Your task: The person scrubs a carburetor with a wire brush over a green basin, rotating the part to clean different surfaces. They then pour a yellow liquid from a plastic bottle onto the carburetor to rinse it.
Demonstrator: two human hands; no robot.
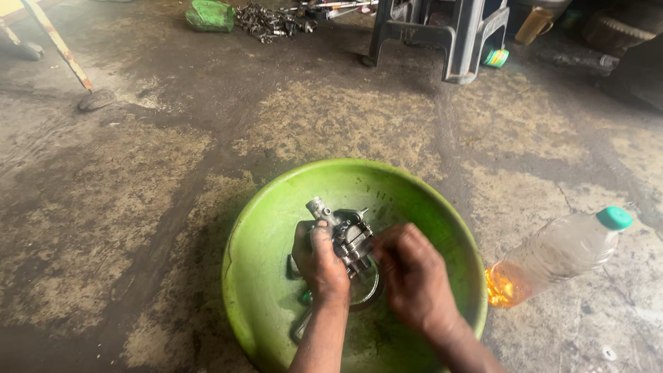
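Note:
A small grey metal engine part (343, 231), like a carburettor with a short tube at its top, is held over a round green plastic basin (276, 207) on the floor. My left hand (319, 266) grips it from the left, thumb on its side. From the right, my right hand (409, 273) has its fingers closed on the part's lower right side. Under the hands a dark ring-shaped piece (373, 293) lies in the basin, mostly hidden.
A clear plastic bottle (552, 255) with a teal cap and some orange liquid lies on the stained concrete floor to the right. A grey plastic stool (456, 34), a green rag (210, 15), a pile of metal parts (266, 21) and a yellow jug (535, 24) stand at the back.

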